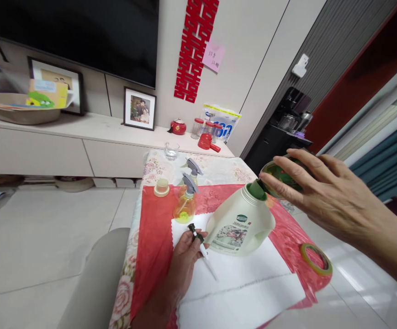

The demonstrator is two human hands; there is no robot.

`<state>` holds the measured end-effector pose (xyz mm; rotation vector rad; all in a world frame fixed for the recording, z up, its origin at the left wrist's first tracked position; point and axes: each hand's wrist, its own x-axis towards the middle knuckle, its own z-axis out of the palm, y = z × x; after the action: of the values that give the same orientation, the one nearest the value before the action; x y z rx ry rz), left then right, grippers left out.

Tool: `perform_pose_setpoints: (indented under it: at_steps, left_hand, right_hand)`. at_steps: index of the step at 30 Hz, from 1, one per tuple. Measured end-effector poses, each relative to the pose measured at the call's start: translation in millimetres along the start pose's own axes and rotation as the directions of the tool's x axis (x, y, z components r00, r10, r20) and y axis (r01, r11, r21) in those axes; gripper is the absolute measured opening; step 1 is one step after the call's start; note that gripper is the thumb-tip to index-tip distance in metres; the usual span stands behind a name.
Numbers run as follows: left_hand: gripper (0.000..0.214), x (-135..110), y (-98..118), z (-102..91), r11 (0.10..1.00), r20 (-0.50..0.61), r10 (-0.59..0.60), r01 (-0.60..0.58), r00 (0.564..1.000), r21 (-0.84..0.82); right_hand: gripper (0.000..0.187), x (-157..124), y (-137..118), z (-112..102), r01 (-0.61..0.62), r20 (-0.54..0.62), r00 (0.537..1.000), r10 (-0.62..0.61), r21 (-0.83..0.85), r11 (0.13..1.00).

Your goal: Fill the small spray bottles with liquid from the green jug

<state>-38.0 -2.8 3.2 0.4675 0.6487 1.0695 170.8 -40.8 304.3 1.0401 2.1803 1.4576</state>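
My left hand [184, 262] grips a pump head [201, 246] with a dark green top and a thin white dip tube that slants down over the white sheet. My right hand [318, 192] is closed around a green see-through bottle [282, 176], tipped on its side. The neck of that bottle is at the green pour spout [257, 189] in the mouth of a large cream detergent bottle [241, 224]. Whether liquid flows between them I cannot tell. The detergent bottle stands upright on a white sheet [246, 292]. Its cream cap [161, 187] lies on the table to the left.
An amber spray bottle [185, 205] stands left of the detergent bottle, with another sprayer [194, 168] behind it. A roll of tape [315, 259] lies at the right edge of the red cloth [157, 233]. A glass cup [172, 151] and a red scoop [205, 141] are farther back.
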Motion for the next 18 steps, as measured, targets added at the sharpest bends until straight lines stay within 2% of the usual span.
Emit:
perform_pose_setpoints:
  at_steps: [5,8,11,14,18]
  left_hand:
    - [0.049,-1,1,-0.1,1.000,-0.004,-0.005,0.005,1.000,0.000]
    - [0.049,0,0,-0.6,1.000,-0.010,-0.012,0.012,1.000,-0.013]
    - [0.051,0,0,-0.1,0.999,-0.025,-0.010,0.009,1.000,-0.047]
    - [0.051,0,1,1.5,0.996,-0.049,0.006,-0.010,0.999,-0.092]
    - [0.050,0,8,2.4,0.989,-0.058,0.017,-0.025,0.998,-0.146]
  right_hand:
    - [0.048,-2,0,-1,-0.016,0.022,1.000,0.015,0.019,1.000]
    - [0.055,-7,-2,3,-0.109,0.082,0.991,0.104,0.068,0.992]
    - [0.055,-19,-8,11,-0.261,0.150,0.960,0.238,0.161,0.952]
    - [0.058,-39,-16,18,-0.414,0.187,0.909,0.372,0.313,0.855]
    - [0.068,-73,-34,18,-0.581,0.237,0.803,0.546,0.512,0.633]
